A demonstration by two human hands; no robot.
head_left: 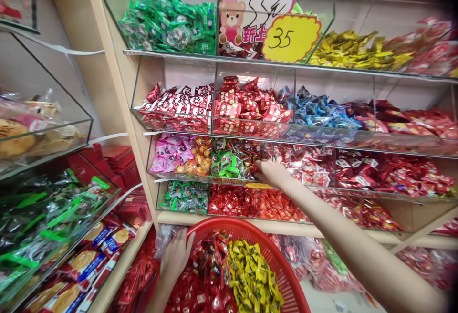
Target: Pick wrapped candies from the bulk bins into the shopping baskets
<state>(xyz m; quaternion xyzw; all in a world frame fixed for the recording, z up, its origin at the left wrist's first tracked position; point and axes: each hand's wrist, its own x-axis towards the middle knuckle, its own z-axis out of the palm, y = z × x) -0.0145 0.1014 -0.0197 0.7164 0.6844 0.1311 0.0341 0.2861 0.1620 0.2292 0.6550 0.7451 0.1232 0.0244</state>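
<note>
Shelved candies border one right hand (left touches one basket).

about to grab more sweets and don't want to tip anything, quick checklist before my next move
1. Left hand at the rim of the red basket: ok; how firmly it grips, cannot tell.
2. Both hands steadying the basket: not ok, the right hand is up at the shelf.
3. Sweet between the right fingertips: cannot tell, too small and blurred.
4. Yellow-wrapped sweets largely apart from the red-wrapped sweets: ok.
5. Basket supported underneath: cannot tell, its underside is hidden.
</note>
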